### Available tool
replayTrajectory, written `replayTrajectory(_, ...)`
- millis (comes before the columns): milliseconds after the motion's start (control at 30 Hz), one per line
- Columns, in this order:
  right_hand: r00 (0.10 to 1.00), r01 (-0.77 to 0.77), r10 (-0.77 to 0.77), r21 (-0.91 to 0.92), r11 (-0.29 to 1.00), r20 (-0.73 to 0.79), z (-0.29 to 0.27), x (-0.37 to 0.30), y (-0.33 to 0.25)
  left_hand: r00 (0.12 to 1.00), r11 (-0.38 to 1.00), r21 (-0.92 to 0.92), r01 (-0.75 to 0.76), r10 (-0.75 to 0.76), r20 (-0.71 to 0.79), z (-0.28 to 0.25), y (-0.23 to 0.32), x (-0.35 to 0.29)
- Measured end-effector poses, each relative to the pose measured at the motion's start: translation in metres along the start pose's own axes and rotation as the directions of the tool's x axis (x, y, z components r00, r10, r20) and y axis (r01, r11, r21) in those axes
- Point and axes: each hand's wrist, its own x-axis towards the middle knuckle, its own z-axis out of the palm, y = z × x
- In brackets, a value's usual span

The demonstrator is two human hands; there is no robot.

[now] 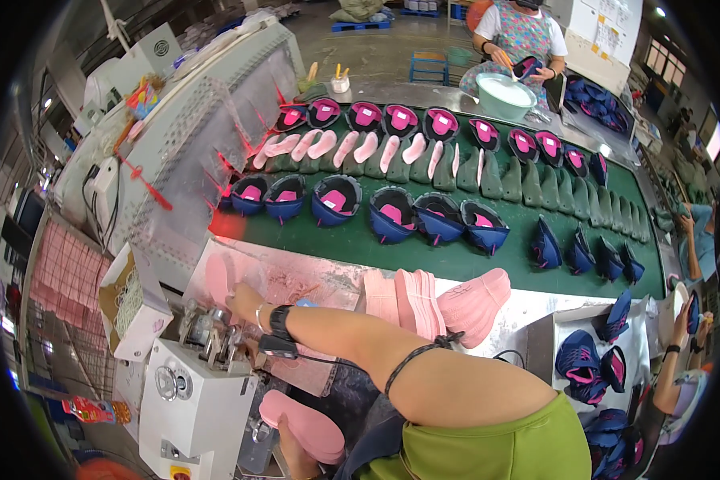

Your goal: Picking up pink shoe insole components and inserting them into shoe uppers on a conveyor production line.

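My right arm reaches across to the left, a black watch-like band on its wrist. The right hand (pixel 245 302) is closed at the lower end of a pink shoe sole (pixel 218 276), partly hiding it. That sole stands over the bench edge beside the metal head (pixel 210 330) of a white machine (pixel 186 404). Low in view, my left hand (pixel 294 456) is closed round more pink soles (pixel 308 426), which seem to be stacked. Stacked pink soles (pixel 418 304) lie on the bench beyond my right forearm, with a fanned pile (pixel 478 306) beside them.
A green conveyor belt (pixel 312 234) carries rows of navy shoe uppers (pixel 394 218), green lasts (pixel 492 178) and pale pink soles (pixel 348 150). A white box (pixel 136 308) stands left. Uppers fill a box (pixel 588 364) at right. Across the belt, a person (pixel 528 40) holds an upper above a basin (pixel 506 94).
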Motion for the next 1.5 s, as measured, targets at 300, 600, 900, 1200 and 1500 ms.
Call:
replayTrajectory(300,0.947,0.16,-0.312,-0.742,0.651,-0.069,-0.184,0.024,0.097,0.986,0.999,-0.037,-0.024,0.03,0.166,0.017,0.005,0.003)
replayTrajectory(600,0.573,-0.47,0.019,-0.309,0.827,-0.819,-0.593,-0.089,0.213,0.987,0.996,0.055,0.07,-0.077,0.14,0.033,0.005,0.018)
replayTrajectory(900,0.544,-0.37,-0.115,-0.361,0.856,-0.831,-0.597,-0.04,0.244,0.97,0.995,0.031,0.089,-0.094,0.223,0.041,-0.01,0.038)
replayTrajectory(1200,0.825,-0.409,-0.109,-0.72,0.561,-0.555,-0.512,0.029,0.222,0.979,0.966,0.202,0.162,-0.183,0.092,0.071,0.008,-0.007)
replayTrajectory(1500,0.837,-0.255,-0.29,-0.8,0.543,-0.464,-0.481,0.029,0.174,0.92,0.93,0.136,0.341,-0.36,0.155,0.051,0.001,0.01)
